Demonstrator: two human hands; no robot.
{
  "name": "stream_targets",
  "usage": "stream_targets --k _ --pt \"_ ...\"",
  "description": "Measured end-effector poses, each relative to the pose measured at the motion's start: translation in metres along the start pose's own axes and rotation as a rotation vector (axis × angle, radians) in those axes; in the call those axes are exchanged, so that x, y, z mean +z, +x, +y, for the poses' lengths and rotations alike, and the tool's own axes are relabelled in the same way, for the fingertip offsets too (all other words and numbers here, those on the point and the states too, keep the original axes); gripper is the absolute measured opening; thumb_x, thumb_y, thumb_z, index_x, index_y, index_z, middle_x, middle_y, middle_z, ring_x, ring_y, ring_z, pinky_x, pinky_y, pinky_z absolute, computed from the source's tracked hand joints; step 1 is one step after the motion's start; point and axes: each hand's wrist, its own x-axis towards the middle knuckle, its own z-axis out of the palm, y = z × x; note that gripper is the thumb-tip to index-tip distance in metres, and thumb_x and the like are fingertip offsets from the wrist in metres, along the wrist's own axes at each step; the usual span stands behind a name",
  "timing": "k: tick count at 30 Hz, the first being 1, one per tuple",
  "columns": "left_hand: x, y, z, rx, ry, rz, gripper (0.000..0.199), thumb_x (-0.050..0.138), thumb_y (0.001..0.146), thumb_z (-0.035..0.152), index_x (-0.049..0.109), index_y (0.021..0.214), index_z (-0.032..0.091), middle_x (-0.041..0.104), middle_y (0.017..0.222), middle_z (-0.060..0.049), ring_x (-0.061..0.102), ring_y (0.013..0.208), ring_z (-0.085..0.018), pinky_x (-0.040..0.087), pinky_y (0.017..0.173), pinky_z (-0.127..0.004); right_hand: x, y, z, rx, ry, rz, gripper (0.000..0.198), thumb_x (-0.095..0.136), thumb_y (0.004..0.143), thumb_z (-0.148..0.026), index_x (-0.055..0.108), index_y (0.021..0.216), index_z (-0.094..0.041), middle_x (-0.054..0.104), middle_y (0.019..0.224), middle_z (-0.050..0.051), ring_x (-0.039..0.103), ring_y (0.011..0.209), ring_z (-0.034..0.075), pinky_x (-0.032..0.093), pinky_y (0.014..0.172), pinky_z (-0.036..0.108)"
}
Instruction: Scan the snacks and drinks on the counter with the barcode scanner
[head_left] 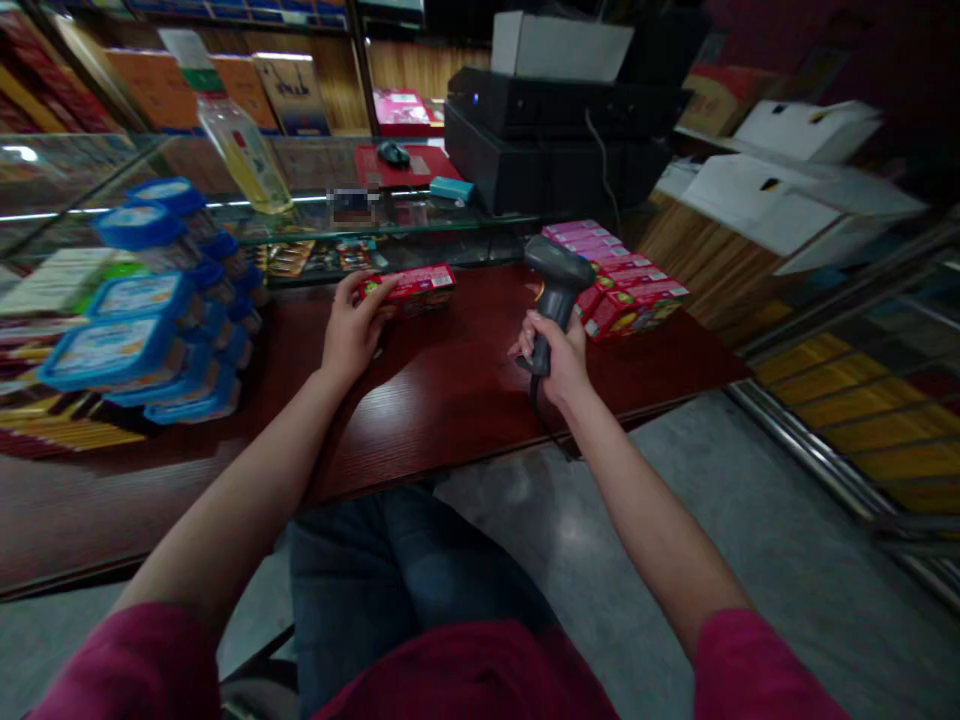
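My left hand (357, 325) is closed around the left end of a small red box (421, 287), which lies on the dark wooden counter (442, 400). The box's long printed side faces me, and part of it is hidden by my fingers. In my right hand (561, 355) is a grey barcode scanner (556, 275), its handle wrapped by my fingers and its head raised above the counter. A cable hangs down from the handle. Just behind and right of the scanner stand several similar red boxes (634, 300) in a row, with pink boxes (581, 235) at their far end.
Blue-lidded tubs (112, 345) are stacked at the left, beside packets piled at the counter's edge. A clear bottle (244, 150) with yellowish liquid stands on the glass case behind. Black machines (555, 150) rise at the back; a metal rack (840, 480) is at the right.
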Motion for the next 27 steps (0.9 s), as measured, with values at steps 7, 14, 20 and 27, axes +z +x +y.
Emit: stream_targets --k 7,14,20,27 --pt "-0.022 0.001 -0.046 -0.097 0.111 0.017 0.065 0.05 0.103 0.012 0.044 0.165 0.031 0.04 0.171 -0.009 0.044 0.158 -0.031 0.042 0.128 -0.048 0.076 0.062 0.053 0.15 0.018 -0.304 0.037 0.078 0.063 -0.021 0.056 0.093 -0.025 0.064 0.075 -0.008 0.059 0.06 0.01 0.06 0.063 0.029" --pt "-0.022 0.001 -0.043 -0.243 0.158 0.082 0.074 0.06 0.095 0.005 0.044 0.164 0.026 0.048 0.167 -0.013 0.052 0.152 -0.03 0.047 0.126 -0.043 0.087 0.043 0.084 0.118 -0.084 -0.443 0.044 0.084 0.071 -0.026 0.058 0.105 -0.027 0.072 0.082 -0.007 0.052 0.043 0.008 0.041 0.038 0.024" --pt "-0.023 0.0 -0.041 -0.28 0.184 0.107 0.067 0.061 0.094 0.005 0.053 0.156 0.028 0.053 0.163 -0.011 0.057 0.148 -0.029 0.05 0.123 -0.041 0.084 0.035 0.077 0.169 -0.067 -0.409 0.046 0.084 0.073 -0.03 0.062 0.113 -0.025 0.073 0.083 -0.006 0.051 0.039 0.007 0.034 0.033 0.022" --pt "-0.022 0.0 -0.041 -0.282 0.172 0.136 0.066 0.061 0.093 0.005 0.055 0.154 0.029 0.055 0.16 -0.011 0.06 0.144 -0.028 0.052 0.121 -0.041 0.085 0.029 0.069 0.201 -0.031 -0.427 0.045 0.082 0.074 -0.03 0.066 0.116 -0.023 0.068 0.074 -0.007 0.047 0.038 0.007 0.031 0.032 0.021"
